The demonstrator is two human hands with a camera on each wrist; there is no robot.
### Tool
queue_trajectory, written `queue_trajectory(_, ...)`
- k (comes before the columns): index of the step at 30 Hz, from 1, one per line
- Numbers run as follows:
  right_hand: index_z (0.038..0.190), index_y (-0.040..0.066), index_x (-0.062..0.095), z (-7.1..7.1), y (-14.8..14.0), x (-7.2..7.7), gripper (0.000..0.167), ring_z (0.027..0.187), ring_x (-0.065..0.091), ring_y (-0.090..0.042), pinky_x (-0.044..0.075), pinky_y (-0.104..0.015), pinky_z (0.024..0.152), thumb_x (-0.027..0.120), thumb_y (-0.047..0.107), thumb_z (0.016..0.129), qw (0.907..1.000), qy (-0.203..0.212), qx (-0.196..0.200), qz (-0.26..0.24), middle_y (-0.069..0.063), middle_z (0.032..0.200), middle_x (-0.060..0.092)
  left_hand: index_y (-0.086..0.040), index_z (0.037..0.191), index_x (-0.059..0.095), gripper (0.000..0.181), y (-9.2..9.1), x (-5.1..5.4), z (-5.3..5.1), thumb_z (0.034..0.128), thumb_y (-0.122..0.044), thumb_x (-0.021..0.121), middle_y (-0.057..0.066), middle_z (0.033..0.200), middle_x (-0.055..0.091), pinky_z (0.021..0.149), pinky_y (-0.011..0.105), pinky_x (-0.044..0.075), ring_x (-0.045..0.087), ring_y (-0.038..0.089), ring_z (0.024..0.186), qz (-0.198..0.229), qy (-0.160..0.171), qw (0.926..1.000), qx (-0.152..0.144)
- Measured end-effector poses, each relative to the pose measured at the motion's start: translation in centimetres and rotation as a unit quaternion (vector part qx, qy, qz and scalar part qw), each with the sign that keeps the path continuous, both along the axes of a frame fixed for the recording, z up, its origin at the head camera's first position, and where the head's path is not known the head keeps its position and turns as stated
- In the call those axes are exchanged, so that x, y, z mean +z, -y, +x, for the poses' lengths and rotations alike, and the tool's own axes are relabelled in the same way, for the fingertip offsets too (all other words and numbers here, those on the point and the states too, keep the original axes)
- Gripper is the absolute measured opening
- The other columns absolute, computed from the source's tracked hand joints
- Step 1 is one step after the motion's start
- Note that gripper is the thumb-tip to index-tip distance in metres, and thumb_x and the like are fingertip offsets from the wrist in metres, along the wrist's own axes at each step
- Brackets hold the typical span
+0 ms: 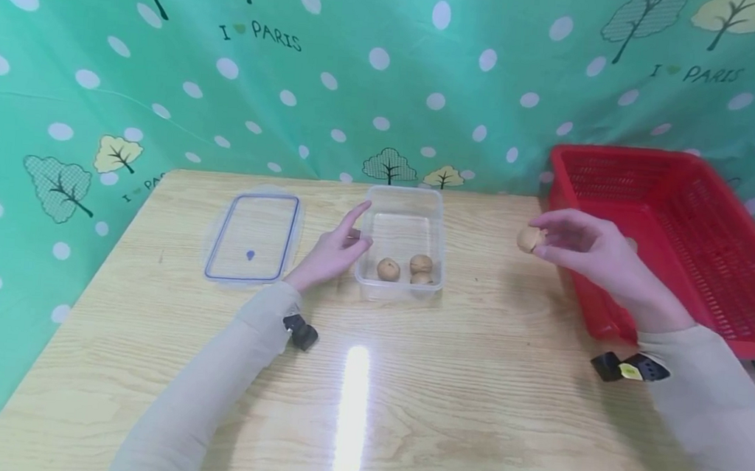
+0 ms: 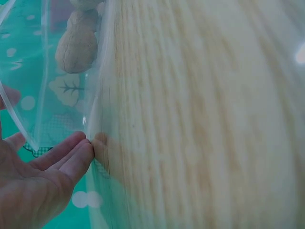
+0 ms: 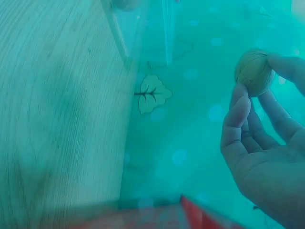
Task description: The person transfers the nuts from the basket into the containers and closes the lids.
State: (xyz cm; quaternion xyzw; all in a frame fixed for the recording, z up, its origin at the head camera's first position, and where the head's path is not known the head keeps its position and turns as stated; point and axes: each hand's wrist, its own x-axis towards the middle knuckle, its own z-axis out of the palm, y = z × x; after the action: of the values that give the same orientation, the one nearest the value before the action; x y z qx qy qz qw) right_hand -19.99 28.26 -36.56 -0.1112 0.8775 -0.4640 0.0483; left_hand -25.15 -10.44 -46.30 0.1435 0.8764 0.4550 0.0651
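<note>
Head view: you are seated or standing at a light wooden table (image 1: 436, 417), seen from above. Picture a clock face centred on the clear plastic box (image 1: 401, 230) in the middle, with 12 o'clock away from you. Your right hand (image 1: 605, 257) is at 3 o'clock, reaching across the near side of a red basket (image 1: 688, 267). Its thumb and fingertips pinch a walnut (image 1: 527, 239), held between the box and the basket, just outside the basket's rim. The right wrist view shows that grip plainly, with the walnut's seam visible.

Your left hand (image 1: 332, 252) is at 9 o'clock, beside the box's wall. Its fingers are mostly straight, thumb apart from them, with nothing in their grasp; you cannot tell from these views whether the fingertips touch the plastic.

Inside the box, along its near wall, lie three more walnuts: a single walnut (image 1: 388, 270) near 7 o'clock, and a close pair of walnuts (image 1: 421, 264) at 5 o'clock.

Farther out at 9 o'clock, beyond your left hand, a clear lid (image 1: 254, 229) with a blue seal lies flat. At 12 o'clock hangs a green curtain (image 1: 394, 104) with white dots, trees and the words "I PARIS" around a heart. Both your sleeves are pale.
</note>
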Motion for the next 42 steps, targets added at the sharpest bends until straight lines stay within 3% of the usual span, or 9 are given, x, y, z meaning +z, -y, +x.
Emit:
queue_trajectory(9,0.125,0.006,0.059,-0.4,2.0,-0.6,0.036,0.096,0.060,-0.018,0.053,-0.022,0.077,0.068,0.008,0.090,0.9965,-0.013,0.033,-0.075,0.001,0.113,0.061,-0.034,0.155,0.017,0.067,0.0,0.0,0.1,0.0982,-0.032,0.052,0.023,0.124,0.058,0.096,0.051,0.044,0.057,0.035,0.115,0.005,0.004,1.0000,0.001)
queue_trajectory(17,0.126,0.005,0.058,-0.9,3.5,-1.5,0.037,0.098,0.059,-0.019,0.052,-0.021,0.079,0.066,0.011,0.091,0.9949,-0.005,0.047,-0.089,-0.001,0.119,0.058,-0.035,0.155,0.016,0.066,0.0,0.0,0.0,0.0987,-0.030,0.052,0.023,0.127,0.056,0.098,0.052,0.043,0.055,0.036,0.117,0.008,0.006,0.9999,-0.003)
queue_trajectory(28,0.120,-0.005,0.057,-1.5,5.5,-3.2,0.033,0.095,0.062,-0.018,0.052,-0.023,0.080,0.066,0.003,0.089,0.9875,-0.003,0.096,-0.125,-0.002,0.109,0.065,-0.036,0.155,0.016,0.067,-0.1,0.1,0.1,0.0987,-0.031,0.051,0.024,0.127,0.056,0.098,0.052,0.043,0.055,0.036,0.117,0.010,0.008,0.9999,-0.006)
queue_trajectory(36,0.119,-0.005,0.060,-1.9,7.0,-4.1,0.033,0.093,0.062,-0.016,0.051,-0.023,0.078,0.068,0.002,0.087,0.9893,-0.005,0.099,-0.108,-0.009,0.109,0.063,-0.035,0.155,0.016,0.066,-0.1,0.1,0.0,0.0989,-0.028,0.051,0.023,0.125,0.057,0.097,0.052,0.043,0.056,0.036,0.116,0.010,0.005,0.9999,-0.002)
queue_trajectory(42,0.118,-0.005,0.060,-2.1,8.2,-4.8,0.033,0.094,0.062,-0.019,0.051,-0.025,0.079,0.069,0.001,0.086,0.9860,0.009,0.127,-0.108,-0.015,0.111,0.063,-0.035,0.155,0.017,0.066,0.0,0.0,0.0,0.0986,-0.029,0.052,0.024,0.125,0.057,0.097,0.051,0.044,0.056,0.036,0.116,0.007,0.002,1.0000,-0.002)
